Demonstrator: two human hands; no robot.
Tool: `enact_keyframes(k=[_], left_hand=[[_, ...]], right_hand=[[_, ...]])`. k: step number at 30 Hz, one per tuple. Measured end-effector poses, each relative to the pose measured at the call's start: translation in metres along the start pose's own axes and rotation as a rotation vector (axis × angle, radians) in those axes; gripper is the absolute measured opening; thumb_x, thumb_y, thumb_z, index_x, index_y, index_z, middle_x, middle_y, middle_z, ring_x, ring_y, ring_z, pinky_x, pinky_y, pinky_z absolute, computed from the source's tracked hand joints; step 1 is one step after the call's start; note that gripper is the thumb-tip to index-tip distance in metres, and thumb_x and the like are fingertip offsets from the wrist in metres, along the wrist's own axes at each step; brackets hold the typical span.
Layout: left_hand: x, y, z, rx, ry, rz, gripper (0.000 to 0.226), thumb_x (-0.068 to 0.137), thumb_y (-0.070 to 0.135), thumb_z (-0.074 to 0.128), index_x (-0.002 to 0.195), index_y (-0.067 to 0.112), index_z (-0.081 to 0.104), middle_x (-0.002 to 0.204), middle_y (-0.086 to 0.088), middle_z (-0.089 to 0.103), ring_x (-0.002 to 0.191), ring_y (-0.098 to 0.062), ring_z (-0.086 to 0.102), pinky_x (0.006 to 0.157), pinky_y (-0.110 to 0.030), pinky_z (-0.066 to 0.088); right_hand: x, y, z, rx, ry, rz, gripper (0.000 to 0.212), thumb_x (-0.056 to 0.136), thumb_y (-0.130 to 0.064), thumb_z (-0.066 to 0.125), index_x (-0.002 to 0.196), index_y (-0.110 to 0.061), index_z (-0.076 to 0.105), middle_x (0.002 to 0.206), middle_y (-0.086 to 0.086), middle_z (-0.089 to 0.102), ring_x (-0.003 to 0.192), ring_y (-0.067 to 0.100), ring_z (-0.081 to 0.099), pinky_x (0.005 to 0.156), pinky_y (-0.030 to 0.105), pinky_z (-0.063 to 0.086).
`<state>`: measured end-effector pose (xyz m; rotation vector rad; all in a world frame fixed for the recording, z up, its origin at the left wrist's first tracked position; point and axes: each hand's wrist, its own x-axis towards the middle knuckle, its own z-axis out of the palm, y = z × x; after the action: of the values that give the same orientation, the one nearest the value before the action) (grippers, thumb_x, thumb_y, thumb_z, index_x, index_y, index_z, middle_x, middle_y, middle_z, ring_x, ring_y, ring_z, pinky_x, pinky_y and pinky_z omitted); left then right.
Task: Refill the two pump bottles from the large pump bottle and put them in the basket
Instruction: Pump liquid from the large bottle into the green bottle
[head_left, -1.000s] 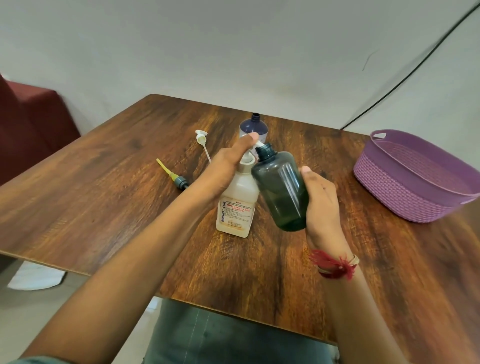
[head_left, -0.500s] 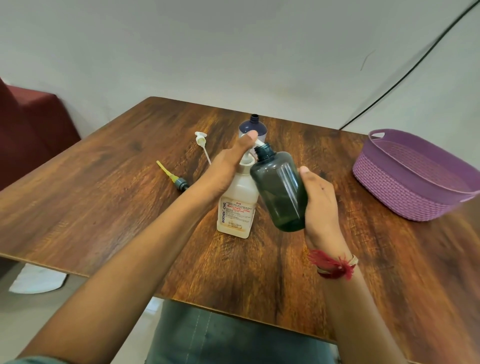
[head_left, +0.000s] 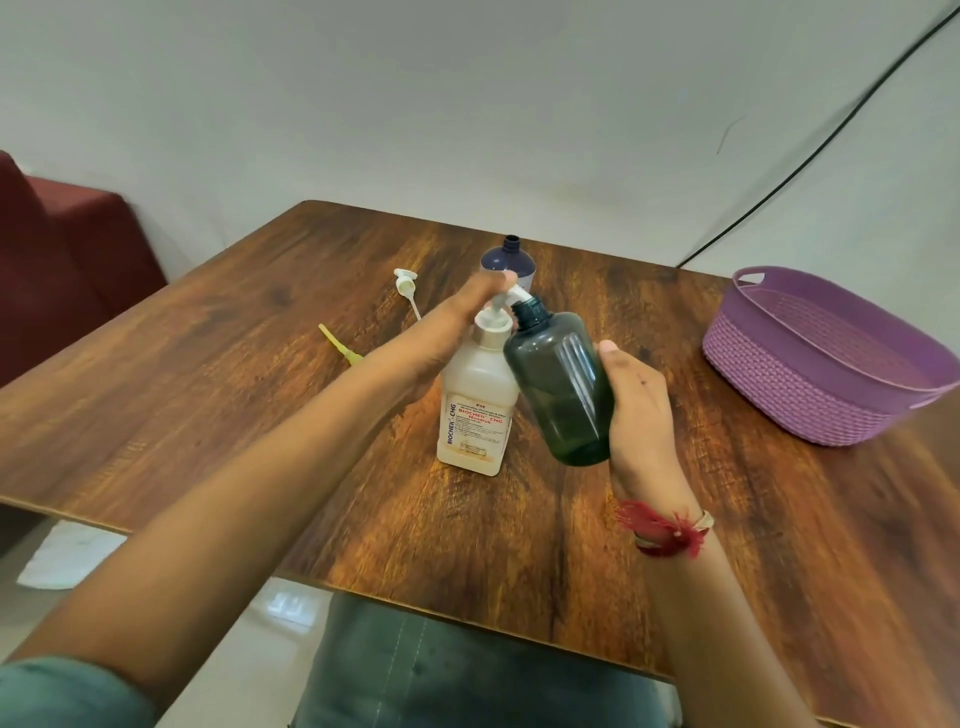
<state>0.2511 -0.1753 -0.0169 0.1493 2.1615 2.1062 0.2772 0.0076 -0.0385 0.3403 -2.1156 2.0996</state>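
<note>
Left hand (head_left: 457, 325) is draped over the large pump bottle (head_left: 477, 400), fingers laid flat across the pump head and pressing on it. That cream bottle stands upright around the middle of the surface (head_left: 208, 389). The right hand (head_left: 641, 415) is wrapped round the dark green bottle (head_left: 563, 387), holding it off the surface, tilted, with its open neck right up against the pump's spout. So both bottles sit between the two hands, touching at the top.

Behind the left hand, toward the far edge, the blue bottle (head_left: 506, 257) stands upright with no cap. Left of it a white pump (head_left: 406, 286) lies flat, and a yellow pump (head_left: 336, 344) lies nearer the left edge, partly hidden by the left forearm. The purple basket (head_left: 810, 374) sits by the right edge, well apart from the hands. There's a red thread (head_left: 670, 530) on the right wrist.
</note>
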Motion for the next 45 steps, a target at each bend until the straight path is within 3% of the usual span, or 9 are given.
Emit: enact_keyframes(k=[6,12,15,19,27,33,39,42,45], left_hand=[[0.000,0.018,-0.012,0.150,-0.038,-0.132,0.057,0.068,0.067,0.050,0.104,0.025,0.063,0.106,-0.003,0.069,0.100,-0.022,0.063,0.088,-0.039,0.046],[0.012,0.069,-0.016,0.371,0.160,-0.037,0.067,0.078,0.079,0.031,0.099,0.026,0.065,0.107,0.002,0.065,0.099,-0.016,0.057,0.087,-0.042,0.038],[0.025,0.084,-0.001,0.622,0.062,-0.037,0.065,0.086,0.075,0.024,0.093,0.024,0.064,0.103,0.003,0.063,0.098,-0.013,0.058,0.076,-0.030,0.038],[0.039,0.080,0.020,0.921,-0.075,-0.125,0.077,0.090,0.070,0.013,0.115,0.015,0.061,0.130,-0.008,0.054,0.118,-0.025,0.049,0.104,-0.042,0.033],[0.043,0.062,0.019,0.956,-0.051,-0.093,0.048,0.103,0.034,0.023,0.110,0.009,0.064,0.111,-0.009,0.061,0.079,-0.011,0.050,0.067,-0.021,0.038],[0.041,0.065,0.022,0.994,-0.104,-0.132,0.040,0.102,0.023,0.028,0.115,0.004,0.060,0.108,-0.008,0.058,0.075,-0.010,0.048,0.062,-0.017,0.037],[0.037,0.081,0.023,1.040,-0.131,-0.168,0.038,0.104,0.020,0.028,0.136,0.009,0.044,0.130,-0.009,0.050,0.089,-0.010,0.048,0.076,-0.022,0.041],[0.040,0.076,0.025,1.073,-0.149,-0.150,0.038,0.104,0.023,0.027,0.125,0.006,0.053,0.110,-0.007,0.052,0.074,-0.007,0.046,0.065,-0.017,0.038],[0.043,0.066,0.024,1.040,-0.132,-0.150,0.039,0.102,0.024,0.028,0.116,0.007,0.060,0.112,-0.010,0.059,0.075,-0.010,0.048,0.061,-0.018,0.038]], right_hand=[[0.000,-0.001,-0.002,-0.007,-0.003,-0.009,0.043,0.102,-0.026,0.038,0.073,-0.004,0.061,0.069,0.013,0.054,0.062,0.020,0.050,0.054,0.020,0.041],[0.002,-0.005,-0.003,0.030,-0.002,0.003,0.045,0.102,-0.027,0.039,0.066,-0.019,0.066,0.067,0.004,0.060,0.062,0.017,0.056,0.053,0.020,0.044],[0.003,-0.006,-0.003,0.026,-0.005,-0.015,0.045,0.102,-0.026,0.039,0.066,-0.017,0.064,0.063,0.002,0.059,0.058,0.013,0.054,0.052,0.018,0.043],[0.003,-0.005,-0.004,0.018,-0.013,-0.027,0.045,0.102,-0.027,0.038,0.066,-0.016,0.064,0.061,0.000,0.057,0.057,0.013,0.052,0.050,0.016,0.041],[0.003,0.004,-0.001,0.013,-0.019,-0.011,0.043,0.102,-0.024,0.038,0.066,-0.012,0.058,0.062,0.006,0.050,0.056,0.012,0.046,0.051,0.019,0.037],[0.002,0.005,0.001,-0.004,-0.002,0.008,0.042,0.102,-0.025,0.039,0.071,-0.005,0.057,0.070,0.014,0.050,0.063,0.022,0.045,0.055,0.025,0.037],[0.004,-0.001,-0.002,-0.012,0.005,-0.005,0.043,0.102,-0.027,0.039,0.069,-0.009,0.060,0.066,0.009,0.053,0.060,0.017,0.048,0.052,0.019,0.040],[0.005,0.000,-0.003,-0.021,0.005,-0.013,0.043,0.102,-0.026,0.039,0.068,-0.008,0.060,0.063,0.006,0.053,0.057,0.014,0.048,0.051,0.018,0.040],[0.004,0.004,-0.004,-0.023,-0.014,-0.009,0.044,0.102,-0.026,0.038,0.074,0.002,0.058,0.067,0.013,0.051,0.059,0.020,0.046,0.052,0.020,0.039]])
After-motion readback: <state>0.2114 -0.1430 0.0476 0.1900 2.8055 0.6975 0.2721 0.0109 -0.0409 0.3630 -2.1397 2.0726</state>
